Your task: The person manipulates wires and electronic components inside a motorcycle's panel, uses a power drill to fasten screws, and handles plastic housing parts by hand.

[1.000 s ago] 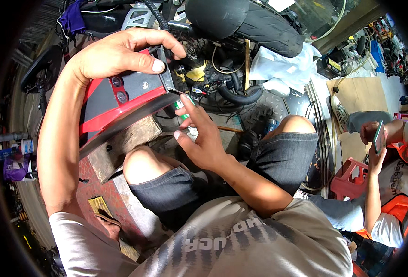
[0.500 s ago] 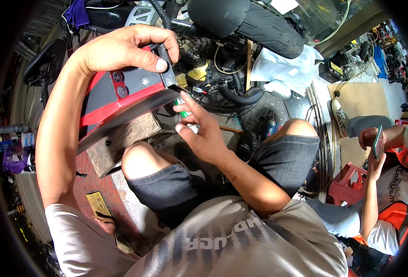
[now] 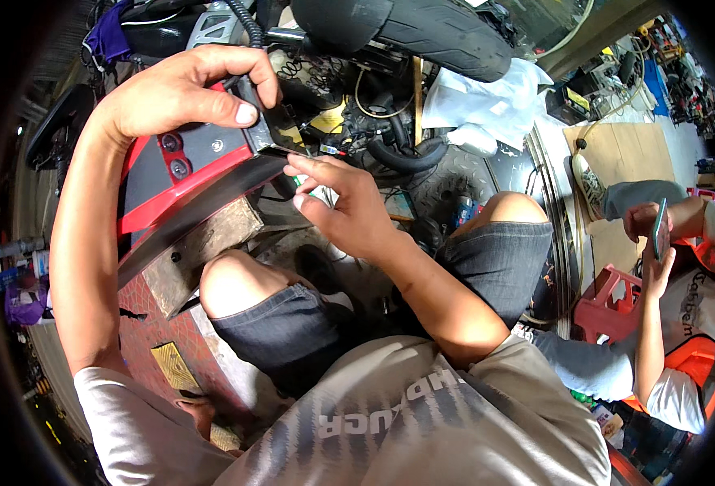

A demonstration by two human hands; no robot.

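Fingers of the left hand curl over the black end of a red-and-grey panel, clasping it with the thumb laid along the upper face. At the same end, the right hand points its forefinger toward the panel's corner, thumb slightly apart; something green and white shows by the fingertips, though whether they grip it cannot be told. The panel slants beside the left forearm, two dark round fittings set in its red trim. A worn wooden block shows below its lower edge, close to a bare knee. Farther out, a black tyre lies near a pale plastic bag. To the right, another person in an orange vest holds a phone beside a red stool, with cardboard beyond.
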